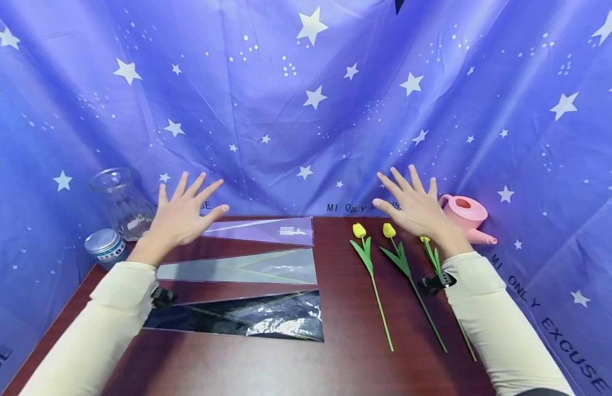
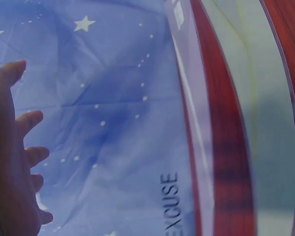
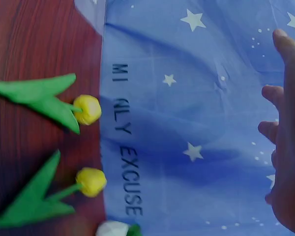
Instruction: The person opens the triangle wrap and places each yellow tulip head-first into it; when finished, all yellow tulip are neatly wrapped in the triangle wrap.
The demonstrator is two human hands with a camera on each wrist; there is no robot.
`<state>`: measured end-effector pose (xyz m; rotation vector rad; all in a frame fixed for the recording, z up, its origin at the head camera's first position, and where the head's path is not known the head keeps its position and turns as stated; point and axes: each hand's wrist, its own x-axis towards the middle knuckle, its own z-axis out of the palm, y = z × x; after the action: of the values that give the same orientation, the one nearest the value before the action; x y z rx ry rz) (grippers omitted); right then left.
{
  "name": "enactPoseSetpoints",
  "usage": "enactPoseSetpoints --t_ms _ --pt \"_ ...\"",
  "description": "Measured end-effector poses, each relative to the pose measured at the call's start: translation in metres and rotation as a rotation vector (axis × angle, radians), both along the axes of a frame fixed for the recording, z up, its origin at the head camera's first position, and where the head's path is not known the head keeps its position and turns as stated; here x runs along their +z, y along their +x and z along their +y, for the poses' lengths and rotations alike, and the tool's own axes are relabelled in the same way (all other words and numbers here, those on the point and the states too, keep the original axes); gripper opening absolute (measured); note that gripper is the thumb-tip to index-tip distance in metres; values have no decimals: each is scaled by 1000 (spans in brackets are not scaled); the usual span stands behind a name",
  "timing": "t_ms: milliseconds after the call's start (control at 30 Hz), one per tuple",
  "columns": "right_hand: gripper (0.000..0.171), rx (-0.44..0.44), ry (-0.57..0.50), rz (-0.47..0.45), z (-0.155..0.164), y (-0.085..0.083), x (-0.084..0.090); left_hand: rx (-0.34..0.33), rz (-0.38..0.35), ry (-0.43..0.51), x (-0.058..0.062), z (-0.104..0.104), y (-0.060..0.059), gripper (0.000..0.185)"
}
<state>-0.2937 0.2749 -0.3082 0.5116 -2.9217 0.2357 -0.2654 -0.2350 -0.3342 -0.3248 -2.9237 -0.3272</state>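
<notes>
left hand (image 1: 179, 214) raised, right hand (image 1: 415, 209) spread

third tulip's bloom (image 1: 425, 239) hidden behind right hand (image 1: 417, 209), left wrist view blurred

sleeves (image 1: 266, 268) left | tulips (image 1: 370, 264) right | jar (image 1: 123, 202) behind-left | can (image 1: 465, 215) behind-right

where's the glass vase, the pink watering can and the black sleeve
glass vase (image 1: 121, 204), head view, on its clear body
pink watering can (image 1: 465, 213), head view, on its body beside the rim
black sleeve (image 1: 266, 317), head view, on its wide, shiny end
</notes>
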Motion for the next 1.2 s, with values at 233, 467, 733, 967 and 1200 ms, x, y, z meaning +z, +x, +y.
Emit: enactPoseSetpoints --t_ms 233,467,733,967,1200 --pt "69 66 -149 22 -22 -21 -26 -29 13 96 -23 21 -19 74" --pt "63 119 -323 -64 -59 -39 -61 -66 -1 244 -52 47 -39 56" --pt "49 121 -547 -219 -114 -56 -117 -54 -58 473 -91 68 -58 47" --pt "41 116 -454 -236 -143 -67 -152 -25 -100 560 -107 76 -63 40" --pt "34 33 -422 -178 -154 -72 -172 -35 -135 606 -117 85 -67 38"
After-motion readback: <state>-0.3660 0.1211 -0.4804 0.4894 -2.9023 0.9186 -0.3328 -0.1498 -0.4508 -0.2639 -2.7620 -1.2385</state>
